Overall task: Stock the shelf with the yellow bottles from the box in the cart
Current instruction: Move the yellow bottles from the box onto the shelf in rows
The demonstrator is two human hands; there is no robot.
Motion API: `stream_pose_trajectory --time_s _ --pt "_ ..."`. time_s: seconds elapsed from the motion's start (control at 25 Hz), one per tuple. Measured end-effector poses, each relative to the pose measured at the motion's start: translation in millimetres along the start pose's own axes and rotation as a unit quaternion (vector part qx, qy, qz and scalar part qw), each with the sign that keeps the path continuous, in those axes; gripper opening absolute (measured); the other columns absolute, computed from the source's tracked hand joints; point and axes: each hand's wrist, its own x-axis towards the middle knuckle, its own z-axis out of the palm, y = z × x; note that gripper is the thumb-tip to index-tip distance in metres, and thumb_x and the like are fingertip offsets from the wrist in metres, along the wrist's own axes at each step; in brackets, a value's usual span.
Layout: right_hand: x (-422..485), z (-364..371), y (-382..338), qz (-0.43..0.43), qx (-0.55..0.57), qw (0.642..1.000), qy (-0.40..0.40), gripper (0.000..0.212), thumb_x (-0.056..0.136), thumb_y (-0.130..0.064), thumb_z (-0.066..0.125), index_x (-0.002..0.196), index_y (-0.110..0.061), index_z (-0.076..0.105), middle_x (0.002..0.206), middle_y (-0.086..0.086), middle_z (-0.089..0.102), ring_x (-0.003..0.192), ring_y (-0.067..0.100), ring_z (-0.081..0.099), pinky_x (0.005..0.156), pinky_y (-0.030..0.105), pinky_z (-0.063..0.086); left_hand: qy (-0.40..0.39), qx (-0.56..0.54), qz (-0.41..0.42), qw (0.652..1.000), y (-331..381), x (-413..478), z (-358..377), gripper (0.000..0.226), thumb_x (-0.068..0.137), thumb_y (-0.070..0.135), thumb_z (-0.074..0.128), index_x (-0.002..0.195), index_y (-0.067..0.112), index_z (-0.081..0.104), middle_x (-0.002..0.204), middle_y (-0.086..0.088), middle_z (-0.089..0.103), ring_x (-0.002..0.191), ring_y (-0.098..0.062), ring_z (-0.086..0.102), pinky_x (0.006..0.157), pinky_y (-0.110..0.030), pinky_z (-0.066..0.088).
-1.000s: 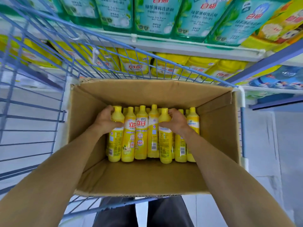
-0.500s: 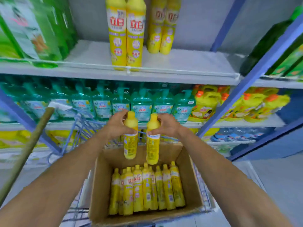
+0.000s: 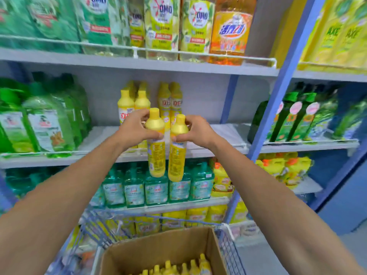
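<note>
Box (image 3: 158, 253): cut by the bottom edge; only its far and right walls show. Bottles inside (image 3: 178, 267): caps and shoulders only, count unclear.

Cart (image 3: 103, 229): blue wire partly behind the box, left side blurred, lower part out of frame.

Left hand (image 3: 135, 130): covers the shoulder of its bottle (image 3: 156, 153) and the lower parts of the shelf bottles behind (image 3: 125, 104). Right hand (image 3: 195, 132): fingers wrap the neck of the other bottle (image 3: 176, 155). Print on both held bottles too small to read.

Green packs at far left (image 3: 39, 128): smeared by blur, labels unreadable. Top shelf goods (image 3: 162, 26): cut off by the upper edge.

Both forearms run out at the lower corners.
</note>
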Motion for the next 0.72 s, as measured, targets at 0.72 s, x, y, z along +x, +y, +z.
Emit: stream_pose_trajectory --time_s 0.72 --pt "118 -31 68 -0.038 0.141 0.989 0.013 0.076 0.054 -0.054 0.088 0.116 -0.014 0.069 0.106 0.003 0.076 0.099 0.026 0.073 0.09 0.049 0.058 0.098 0.057 -0.03 0.993 -12 130 58 0.049 0.06 0.02 0.095 0.098 0.022 0.065 0.097 -0.003 0.073 0.089 -0.025 0.07 0.078 -0.042 0.057"
